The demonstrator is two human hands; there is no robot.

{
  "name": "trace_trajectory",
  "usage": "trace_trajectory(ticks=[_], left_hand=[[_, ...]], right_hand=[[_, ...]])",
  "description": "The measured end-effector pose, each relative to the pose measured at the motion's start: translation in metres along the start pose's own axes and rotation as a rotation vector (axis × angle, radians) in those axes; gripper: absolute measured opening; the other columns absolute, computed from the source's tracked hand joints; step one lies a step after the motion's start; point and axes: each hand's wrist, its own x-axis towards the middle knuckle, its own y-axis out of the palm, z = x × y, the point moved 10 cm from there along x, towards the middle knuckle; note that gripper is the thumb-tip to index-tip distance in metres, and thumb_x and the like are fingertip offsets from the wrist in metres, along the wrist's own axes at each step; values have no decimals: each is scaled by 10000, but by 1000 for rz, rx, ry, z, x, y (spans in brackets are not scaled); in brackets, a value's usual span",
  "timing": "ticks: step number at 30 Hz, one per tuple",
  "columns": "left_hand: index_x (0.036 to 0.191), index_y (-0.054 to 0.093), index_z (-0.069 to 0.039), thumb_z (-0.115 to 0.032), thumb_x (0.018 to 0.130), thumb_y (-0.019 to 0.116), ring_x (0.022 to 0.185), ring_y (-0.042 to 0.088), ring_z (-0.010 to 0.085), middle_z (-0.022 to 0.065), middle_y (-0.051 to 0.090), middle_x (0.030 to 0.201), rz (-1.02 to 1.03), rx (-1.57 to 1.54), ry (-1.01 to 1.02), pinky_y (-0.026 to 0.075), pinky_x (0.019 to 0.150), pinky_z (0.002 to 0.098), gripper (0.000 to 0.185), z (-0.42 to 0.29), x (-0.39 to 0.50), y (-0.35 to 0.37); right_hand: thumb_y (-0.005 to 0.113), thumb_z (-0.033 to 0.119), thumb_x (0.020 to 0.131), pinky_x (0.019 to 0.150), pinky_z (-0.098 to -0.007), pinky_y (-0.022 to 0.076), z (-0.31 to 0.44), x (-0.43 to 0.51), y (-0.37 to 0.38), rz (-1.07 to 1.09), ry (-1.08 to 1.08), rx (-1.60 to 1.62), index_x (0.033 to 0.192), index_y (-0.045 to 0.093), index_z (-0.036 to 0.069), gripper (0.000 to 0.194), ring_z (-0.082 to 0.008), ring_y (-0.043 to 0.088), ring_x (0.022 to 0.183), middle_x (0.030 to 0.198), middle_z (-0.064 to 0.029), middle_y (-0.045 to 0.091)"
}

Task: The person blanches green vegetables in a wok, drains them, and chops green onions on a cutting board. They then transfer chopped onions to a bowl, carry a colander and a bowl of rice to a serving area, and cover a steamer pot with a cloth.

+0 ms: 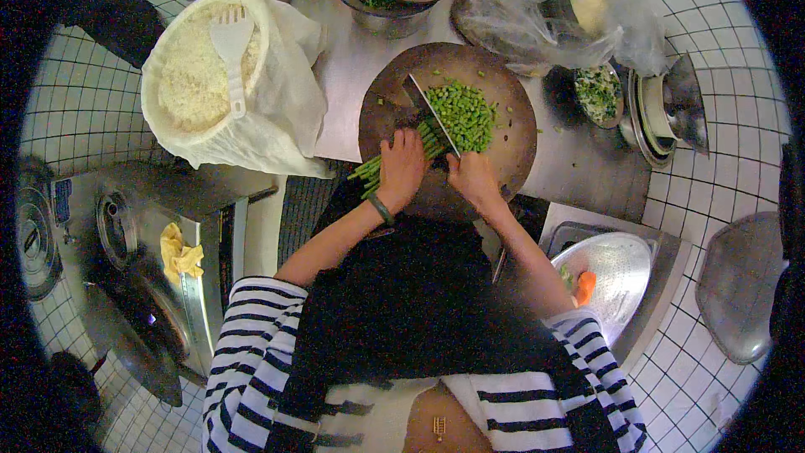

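On a round wooden chopping board (pixel 390 107), my left hand (pixel 402 167) presses down a bundle of long green bean-like stalks (pixel 371 173). Their uncut ends stick out to the left below the hand. My right hand (pixel 473 177) is closed around the handle end of a kitchen cleaver (pixel 434 114), whose handle is mostly hidden. The blade slants up and left, at the boundary of the stalks and a pile of chopped green pieces (pixel 465 116) on its right. A few cut bits lie scattered farther back on the board.
A cloth-lined container of cooked rice (pixel 195 75) with a white plastic rice paddle (pixel 233 44) stands left. Behind the board are stacked bowls (pixel 383 16). A plastic bag (pixel 534 25), a dish of chopped greens (pixel 599 95) and a colander (pixel 619 264) holding a carrot piece (pixel 585 288) are right.
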Motion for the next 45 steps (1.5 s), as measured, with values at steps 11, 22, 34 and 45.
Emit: trace_trajectory(ticks=[11,22,34,45], left_hand=[[1242,478,21,-448,724,673,1085,444,292,151,493,1203,27,-189,-56,375,869,456,726,8,-8,-16],[1166,530,11,-436,797,603,1049,432,247,115,502,1164,58,-24,15,374,853,423,584,-3,-10,7],[1140,548,0,-476,748,631,1012,431,245,107,505,1107,75,-94,-1,366,800,383,623,3,-5,-1],[1163,526,27,-421,758,647,1057,425,253,119,509,1118,-53,-104,44,367,841,398,616,-3,-2,-10]], right_hand=[[577,299,850,620,-533,483,-1,-34,-38,76,-7,83,752,629,-53,370,-443,607,686,692,-279,597],[568,298,874,567,-521,452,5,-5,5,47,73,37,648,570,-85,445,-464,583,660,697,-300,573],[592,264,828,626,-518,500,-3,-40,-16,56,31,23,668,626,-38,344,-447,603,664,723,-258,616],[587,249,854,569,-510,465,16,-11,-23,3,-17,136,680,616,-67,362,-454,590,635,654,-280,580]])
